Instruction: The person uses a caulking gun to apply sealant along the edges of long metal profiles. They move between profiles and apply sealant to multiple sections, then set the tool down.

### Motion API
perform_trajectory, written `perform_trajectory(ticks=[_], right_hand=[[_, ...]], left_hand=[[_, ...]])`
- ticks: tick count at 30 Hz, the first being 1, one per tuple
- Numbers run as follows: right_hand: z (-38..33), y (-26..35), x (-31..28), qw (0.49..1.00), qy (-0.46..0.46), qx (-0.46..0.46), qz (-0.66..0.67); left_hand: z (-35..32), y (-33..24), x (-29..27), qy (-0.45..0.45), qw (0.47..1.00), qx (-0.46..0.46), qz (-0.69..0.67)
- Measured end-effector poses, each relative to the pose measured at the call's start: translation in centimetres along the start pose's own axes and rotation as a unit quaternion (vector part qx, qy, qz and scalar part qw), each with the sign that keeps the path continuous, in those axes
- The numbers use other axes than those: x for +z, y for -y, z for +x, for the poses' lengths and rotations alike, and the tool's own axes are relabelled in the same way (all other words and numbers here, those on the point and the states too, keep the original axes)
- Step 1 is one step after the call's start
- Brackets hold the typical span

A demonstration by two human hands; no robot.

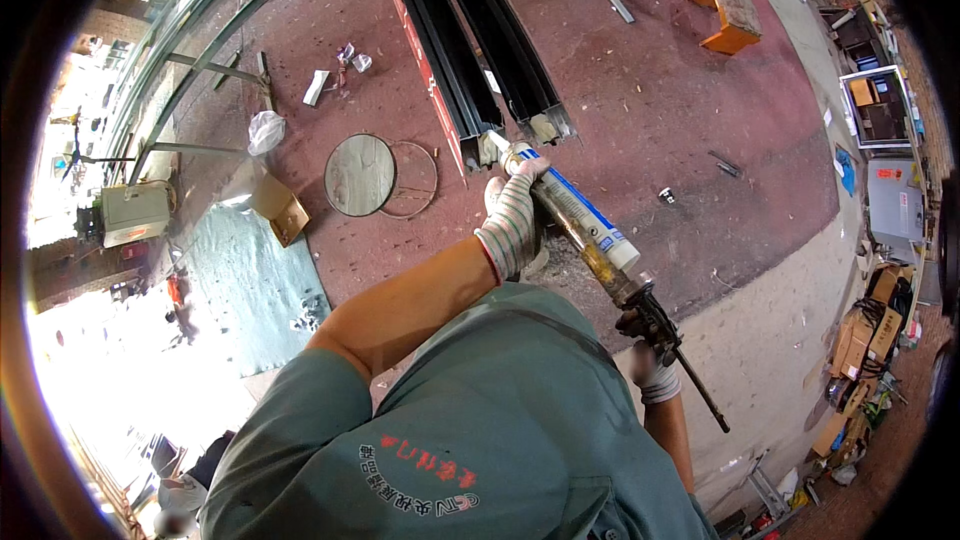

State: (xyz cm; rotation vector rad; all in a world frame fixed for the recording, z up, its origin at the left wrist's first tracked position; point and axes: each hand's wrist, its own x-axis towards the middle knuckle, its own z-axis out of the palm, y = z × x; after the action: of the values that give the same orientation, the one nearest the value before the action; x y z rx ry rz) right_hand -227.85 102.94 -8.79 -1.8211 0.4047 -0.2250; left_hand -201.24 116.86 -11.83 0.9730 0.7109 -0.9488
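White gloves (508, 225) cover both hands: the left hand (515, 210), forearm (410, 300) angled across the body, is wrapped around the front of a caulking gun (632, 290); the right hand (652, 360), lower, is clasped at its handle end. Black profiles (450, 40) lie ahead of the nozzle (498, 141) on a maroon floor (650, 120), near a disc (358, 175) and box (290, 220). Slanting before the torso (500, 370), the gun carries a white-and-blue tube (585, 208), its barrel (600, 265) smeared amber.
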Motion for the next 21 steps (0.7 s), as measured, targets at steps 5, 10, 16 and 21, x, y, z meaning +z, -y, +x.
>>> perform_trajectory(ticks=[5, 10, 16, 21], right_hand=[[-0.9, 0.0, -0.3, 0.997, 0.015, 0.049, 0.054], [-1.4, -2.2, -0.4, 0.995, -0.015, 0.052, 0.083], [-1.3, -2.6, -0.1, 0.995, -0.019, 0.028, 0.099], [-0.8, -0.6, 0.1, 0.997, -0.020, 0.028, 0.063]], left_hand=[[-0.1, 0.0, 0.7, 0.006, 1.000, -0.026, -0.008], [0.0, 0.1, 1.4, 0.032, 0.997, -0.046, -0.043], [-0.8, -0.3, 1.5, 0.011, 0.999, -0.037, -0.025], [-1.2, -0.6, 0.5, 0.011, 1.000, -0.004, 0.001]])
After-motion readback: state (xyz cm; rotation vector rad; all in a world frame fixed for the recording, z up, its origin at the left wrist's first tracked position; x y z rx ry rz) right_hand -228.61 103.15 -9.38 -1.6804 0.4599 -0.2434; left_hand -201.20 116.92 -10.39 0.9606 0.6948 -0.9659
